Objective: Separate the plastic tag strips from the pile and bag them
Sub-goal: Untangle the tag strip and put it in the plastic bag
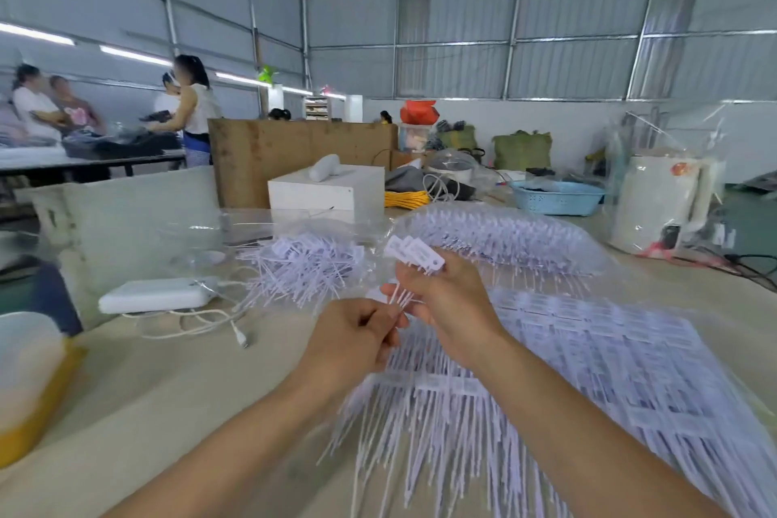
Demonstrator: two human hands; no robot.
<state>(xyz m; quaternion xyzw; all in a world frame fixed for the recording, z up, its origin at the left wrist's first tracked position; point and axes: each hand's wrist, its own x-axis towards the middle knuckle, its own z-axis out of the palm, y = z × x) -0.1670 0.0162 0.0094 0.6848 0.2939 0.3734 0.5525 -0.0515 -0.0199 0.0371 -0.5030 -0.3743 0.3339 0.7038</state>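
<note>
Head view: right hand (pixel 450 299) is gripping a small bunch of tag strips (pixel 414 254), about three or four flat heads fanning out above the fingers, tails hanging below the palm. Left hand (pixel 357 343) is pinching those tails at its fingertips, likely pulling them straight so the bunch is coming apart from its neighbours cleanly. Both hands are working just above the main pile (pixel 546 370), which is lying flat on the table (pixel 168 391) in rows, far too many to count. Two more lots are sitting behind: a loose heap (pixel 311 265) spilling from a clear bag (pixel 252 223) on the left, probably the collecting point, and one filled bag (pixel 504 240) on the right. One white power bank (pixel 157 294) with its cable is lying left of the heap. Judging by the pile, separating is nowhere near finished.
</note>
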